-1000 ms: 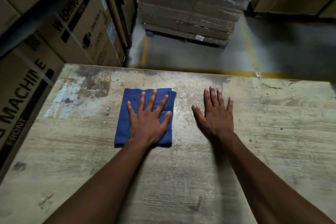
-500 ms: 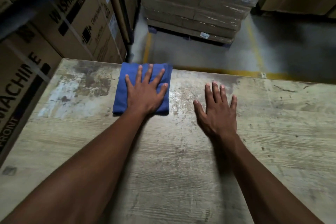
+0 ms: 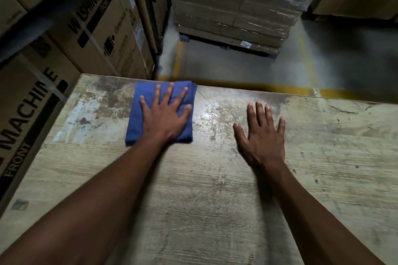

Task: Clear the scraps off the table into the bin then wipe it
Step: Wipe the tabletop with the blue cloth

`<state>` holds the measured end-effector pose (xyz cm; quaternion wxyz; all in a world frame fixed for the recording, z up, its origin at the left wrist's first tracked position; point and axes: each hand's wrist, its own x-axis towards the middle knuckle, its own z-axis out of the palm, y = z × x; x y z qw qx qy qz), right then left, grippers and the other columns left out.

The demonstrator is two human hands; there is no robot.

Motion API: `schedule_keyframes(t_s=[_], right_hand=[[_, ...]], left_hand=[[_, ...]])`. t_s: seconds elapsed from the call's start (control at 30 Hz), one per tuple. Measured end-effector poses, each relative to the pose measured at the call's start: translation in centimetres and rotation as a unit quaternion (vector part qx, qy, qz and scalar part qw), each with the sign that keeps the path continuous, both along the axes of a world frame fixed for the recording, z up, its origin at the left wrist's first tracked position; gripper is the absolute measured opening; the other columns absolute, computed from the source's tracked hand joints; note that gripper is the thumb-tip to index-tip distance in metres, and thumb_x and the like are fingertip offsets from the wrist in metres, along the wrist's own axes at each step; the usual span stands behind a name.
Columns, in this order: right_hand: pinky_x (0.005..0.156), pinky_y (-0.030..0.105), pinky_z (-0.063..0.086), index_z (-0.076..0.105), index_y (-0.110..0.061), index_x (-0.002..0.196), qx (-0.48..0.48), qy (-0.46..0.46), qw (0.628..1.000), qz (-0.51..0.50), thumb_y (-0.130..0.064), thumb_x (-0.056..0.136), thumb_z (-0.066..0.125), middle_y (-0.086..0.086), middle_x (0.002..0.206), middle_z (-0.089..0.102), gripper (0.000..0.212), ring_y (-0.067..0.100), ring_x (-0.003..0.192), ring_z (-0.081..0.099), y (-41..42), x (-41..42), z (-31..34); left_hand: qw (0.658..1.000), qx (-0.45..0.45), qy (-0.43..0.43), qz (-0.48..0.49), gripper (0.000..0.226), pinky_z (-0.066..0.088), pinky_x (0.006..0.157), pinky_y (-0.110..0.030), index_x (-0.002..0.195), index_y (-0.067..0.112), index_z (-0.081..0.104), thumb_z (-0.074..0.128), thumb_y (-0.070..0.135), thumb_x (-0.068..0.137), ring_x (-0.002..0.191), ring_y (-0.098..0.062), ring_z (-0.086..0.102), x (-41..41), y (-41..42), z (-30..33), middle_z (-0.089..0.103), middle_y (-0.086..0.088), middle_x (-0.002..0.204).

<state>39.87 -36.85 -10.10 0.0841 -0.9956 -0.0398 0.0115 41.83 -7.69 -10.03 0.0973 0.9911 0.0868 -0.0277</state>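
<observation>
I judge I'm wiping: my left hand [image 3: 165, 119], fingers spread, presses the folded blue cloth [image 3: 137, 120] at the worn wooden table's [image 3: 215, 200] far edge; right hand [image 3: 261, 141] flat, grasping nothing. Next, drag the cloth nearward.

Solid blue cloth [image 3: 137, 122]; pale grey-beige tabletop [image 3: 215, 189] — mottled with brown and whitish stains; brown cartons [image 3: 103, 34] with black lettering; yellow floor line [image 3: 269, 88].

"MACHINE" and "FRONT" on the left cardboard box [image 3: 25, 114]
</observation>
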Motion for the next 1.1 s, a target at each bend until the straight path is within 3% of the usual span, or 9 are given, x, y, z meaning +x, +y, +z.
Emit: schedule_keyframes(t_s=[0.2,0.37,0.53,0.7,0.87,1.1], right_hand=[[0.133,0.06,-0.003,0.005,-0.031,0.173,0.009,-0.005,1.0,-0.007,-0.068,0.108,0.011,-0.007,0.181,-0.004,0.075,0.017,0.167,-0.009,-0.2,-0.1,0.1],[0.133,0.06,0.001,0.016,-0.029,0.172,0.023,-0.004,1.0,-0.001,-0.052,0.112,0.016,-0.004,0.182,0.007,0.065,0.021,0.168,0.003,-0.3,-0.3,0.5],[0.135,0.047,0.009,0.031,-0.017,0.17,0.112,0.011,0.993,0.028,-0.035,0.11,0.024,0.002,0.178,0.026,0.063,0.02,0.166,0.02,-3.2,-2.8,1.5],[0.133,0.048,0.013,0.035,-0.02,0.168,0.06,0.01,0.997,0.048,-0.03,0.107,0.029,0.002,0.178,0.025,0.062,0.023,0.166,0.02,-10.3,-10.2,1.3],[0.134,0.054,0.012,0.021,-0.028,0.172,0.005,0.005,1.0,0.014,-0.042,0.11,0.019,-0.001,0.182,0.009,0.064,0.021,0.168,0.008,-12.9,-14.8,0.9],[0.133,0.057,0.011,0.02,-0.029,0.172,0.0,-0.018,1.0,0.014,-0.041,0.11,0.023,-0.001,0.182,0.009,0.063,0.021,0.168,0.007,-13.0,-14.6,0.0]], left_hand=[[1.0,0.002,0.006,0.005,0.065,-0.004,0.126,-0.074,0.168,0.055,0.004,0.015,0.073,0.106,0.168,-0.027,-0.008,1.8,-1.6,-0.2,-0.001,0.01,0.182],[0.998,-0.004,0.012,-0.054,0.065,-0.008,0.127,-0.072,0.167,0.056,-0.007,0.008,0.07,0.104,0.166,-0.024,-0.016,-6.2,-6.6,0.0,-0.013,0.012,0.18],[0.995,-0.007,0.002,-0.104,0.066,-0.009,0.126,-0.072,0.168,0.053,-0.005,0.014,0.067,0.106,0.166,-0.026,-0.019,-14.7,-13.4,-0.4,-0.014,0.01,0.18],[0.991,-0.003,-0.003,-0.136,0.068,-0.006,0.125,-0.075,0.169,0.051,-0.005,0.018,0.068,0.108,0.166,-0.029,-0.018,-19.9,-19.8,-0.5,-0.013,0.007,0.181],[0.992,0.0,0.017,-0.121,0.068,-0.012,0.123,-0.075,0.166,0.054,-0.013,0.013,0.071,0.106,0.164,-0.027,-0.025,-18.1,-22.6,0.0,-0.02,0.01,0.179],[0.992,-0.005,0.02,-0.127,0.068,-0.011,0.123,-0.076,0.167,0.057,-0.004,0.014,0.075,0.104,0.167,-0.028,-0.016,-9.3,-24.4,-0.1,-0.009,0.01,0.181]])
